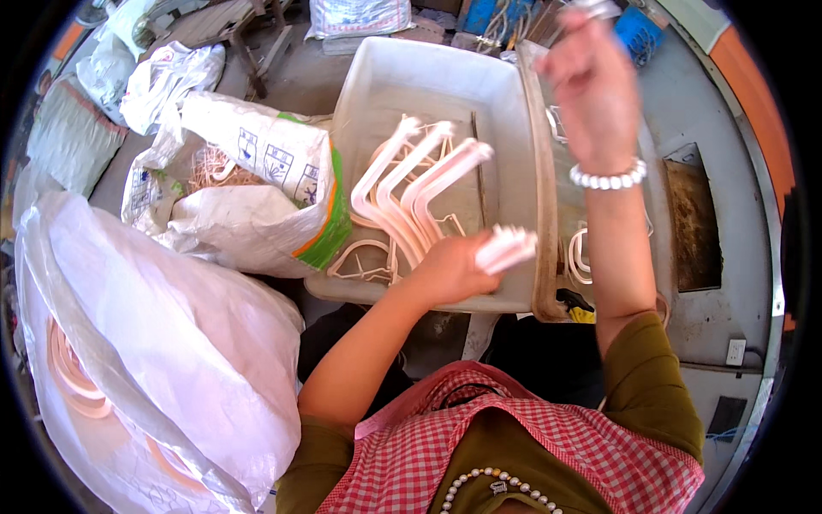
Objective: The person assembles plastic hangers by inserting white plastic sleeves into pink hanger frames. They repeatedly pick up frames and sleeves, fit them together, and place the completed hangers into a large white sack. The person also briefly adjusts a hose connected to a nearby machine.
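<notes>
Here, in the head view, the left hand (454,270) is closed around a bundle of pale pink, bent plastic hangers (402,214), over the near part of a translucent white rectangular plastic bin (437,73). The right hand (595,94) is raised and blurred; I cannot tell whether it grips anything. A white woven sack with green edging (257,154) sits just left of the bin.

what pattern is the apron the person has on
The apron has a red-and-white check, seen in the head view.
</notes>
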